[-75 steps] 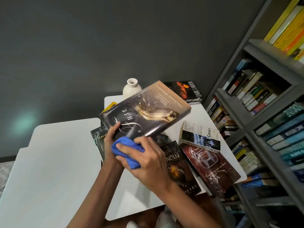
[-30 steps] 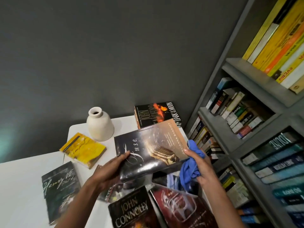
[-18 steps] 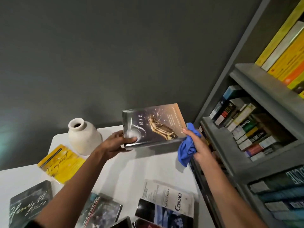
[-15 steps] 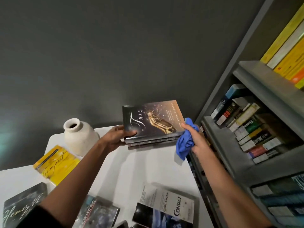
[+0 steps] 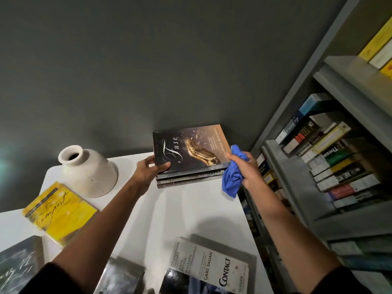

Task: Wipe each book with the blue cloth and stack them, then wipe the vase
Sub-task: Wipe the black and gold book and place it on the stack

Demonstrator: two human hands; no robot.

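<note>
The dark "Fuse" book (image 5: 191,149) lies on top of a John Sandford book (image 5: 186,179) at the far end of the white table (image 5: 191,209). My left hand (image 5: 148,170) grips the left near corner of the Fuse book, thumb on its cover. At the book's right edge my right hand (image 5: 246,168) holds the bunched blue cloth (image 5: 232,179), which hangs down beside the stack. A cream vase (image 5: 89,170) stands upright to the left.
A yellow book (image 5: 59,211) lies near the vase. A dark book (image 5: 17,266) sits at bottom left, a "Contact" book (image 5: 212,268) and another dark book (image 5: 121,279) at the bottom. A grey bookshelf (image 5: 297,187) full of books lines the right side; a dark wall stands behind.
I carried the Fuse book from over the table's middle to the far end and set it down on the John Sandford book. The cloth moved from the cover to the book's right edge.
</note>
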